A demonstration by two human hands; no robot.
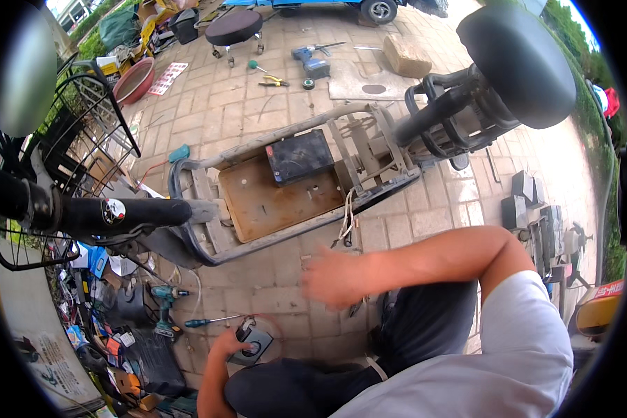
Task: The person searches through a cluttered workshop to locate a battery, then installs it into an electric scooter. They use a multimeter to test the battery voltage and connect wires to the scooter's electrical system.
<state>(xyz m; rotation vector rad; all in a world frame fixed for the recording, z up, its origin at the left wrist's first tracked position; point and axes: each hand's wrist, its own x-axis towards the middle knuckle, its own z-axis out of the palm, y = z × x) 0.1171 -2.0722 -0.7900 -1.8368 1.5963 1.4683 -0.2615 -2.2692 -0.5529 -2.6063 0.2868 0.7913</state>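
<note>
At the lower left, my left hand [231,343] grips the side of a small grey box with a round dark dial [253,346]; thin red and dark leads run from it. My right hand [336,279] is smeared by motion over the paving, just near of an electric scooter's bare frame [296,230]; its fingers cannot be made out. In the frame's rusty tray [254,216] lies one black battery [300,158], toward the far right of the tray. Loose wire ends [347,221] hang over the near rail, close to my right hand.
A teal cordless drill [164,306] and a screwdriver [200,322] lie left of the grey box. Beyond the frame are a blue drill [312,64], yellow pliers [274,82] and a stool [234,26]. Several dark batteries [514,211] stand at right. Clutter fills the left side.
</note>
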